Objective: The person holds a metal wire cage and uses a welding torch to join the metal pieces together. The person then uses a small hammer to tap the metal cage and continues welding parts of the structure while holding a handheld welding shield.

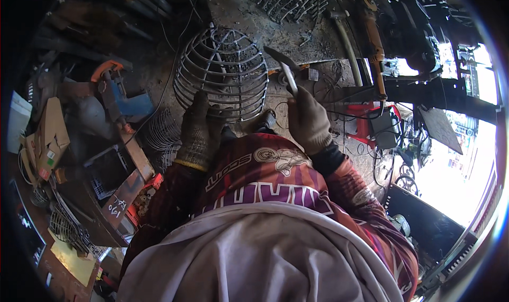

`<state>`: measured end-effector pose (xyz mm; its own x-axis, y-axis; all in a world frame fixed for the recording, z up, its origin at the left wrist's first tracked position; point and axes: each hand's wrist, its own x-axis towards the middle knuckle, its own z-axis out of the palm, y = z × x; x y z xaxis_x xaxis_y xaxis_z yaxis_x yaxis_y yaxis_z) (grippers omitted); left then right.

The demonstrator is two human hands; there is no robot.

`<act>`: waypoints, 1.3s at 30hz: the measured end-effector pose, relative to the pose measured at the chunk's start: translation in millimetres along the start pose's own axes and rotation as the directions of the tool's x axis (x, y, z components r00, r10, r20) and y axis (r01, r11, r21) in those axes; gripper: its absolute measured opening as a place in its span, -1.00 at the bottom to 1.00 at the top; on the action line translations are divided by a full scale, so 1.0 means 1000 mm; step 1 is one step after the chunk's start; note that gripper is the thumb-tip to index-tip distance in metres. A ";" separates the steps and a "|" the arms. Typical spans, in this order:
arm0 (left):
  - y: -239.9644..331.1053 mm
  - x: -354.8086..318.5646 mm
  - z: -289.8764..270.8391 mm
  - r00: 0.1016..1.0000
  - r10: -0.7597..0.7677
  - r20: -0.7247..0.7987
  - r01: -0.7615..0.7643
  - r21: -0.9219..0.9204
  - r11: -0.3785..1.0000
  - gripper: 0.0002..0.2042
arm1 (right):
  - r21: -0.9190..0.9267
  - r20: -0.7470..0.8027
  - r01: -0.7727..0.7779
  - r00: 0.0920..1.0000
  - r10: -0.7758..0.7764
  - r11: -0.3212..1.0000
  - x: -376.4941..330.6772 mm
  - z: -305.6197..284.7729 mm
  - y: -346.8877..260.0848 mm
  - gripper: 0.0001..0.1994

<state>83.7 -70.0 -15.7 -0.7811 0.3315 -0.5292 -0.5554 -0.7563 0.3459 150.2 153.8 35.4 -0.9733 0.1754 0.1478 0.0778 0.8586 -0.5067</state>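
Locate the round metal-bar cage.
Head view: the cage sits above and left of centre, the left hand at its near edge, the hammer to its right.

The grey-gloved left hand (197,127) touches the near edge of a round cage of curved grey metal rods (225,80). Right of the cage, the beige-gloved right hand (309,121) grips a dark-headed, pale-handled hammer (290,78); farther right of the cage lies a long orange power grinder (376,47).

Lettering (263,196) on red shirt (249,170); white handwriting (117,205) on brown plate (132,188).
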 end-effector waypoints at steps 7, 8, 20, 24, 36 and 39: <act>-0.004 0.010 -0.032 0.999 -0.050 0.016 0.050 0.019 0.999 -0.57 | 0.020 0.049 -0.016 0.999 0.015 1.000 0.001 -0.001 -0.006 -0.74; -0.004 0.010 -0.031 0.997 -0.077 -0.007 0.077 0.041 0.996 -0.57 | -0.010 0.046 -0.065 0.997 0.066 0.998 0.000 0.001 -0.004 -0.74; -0.006 0.014 -0.027 0.998 -0.055 0.019 0.055 0.004 0.998 -0.57 | 0.123 0.011 -0.083 0.997 0.082 0.989 0.000 -0.009 0.013 -0.74; -0.010 0.015 -0.040 0.985 0.102 0.140 -0.149 0.387 0.910 -0.61 | 0.177 -0.050 0.092 0.995 -0.084 0.980 0.008 -0.015 0.011 -0.70; -0.007 0.006 0.000 0.999 0.051 0.007 -0.051 0.088 0.995 -0.51 | 0.172 0.019 0.091 0.995 -0.096 0.981 0.025 -0.006 0.011 -0.70; -0.007 0.004 0.001 0.996 0.054 -0.072 -0.047 0.087 0.995 -0.51 | 0.147 0.114 -0.009 0.993 -0.008 0.989 0.030 -0.005 0.010 -0.72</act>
<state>84.2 -62.8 -19.7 -0.7872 0.2490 -0.5641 -0.5404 -0.7193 0.4366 122.4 170.0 38.7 -0.9922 0.1125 0.0538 0.0540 0.7766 -0.6276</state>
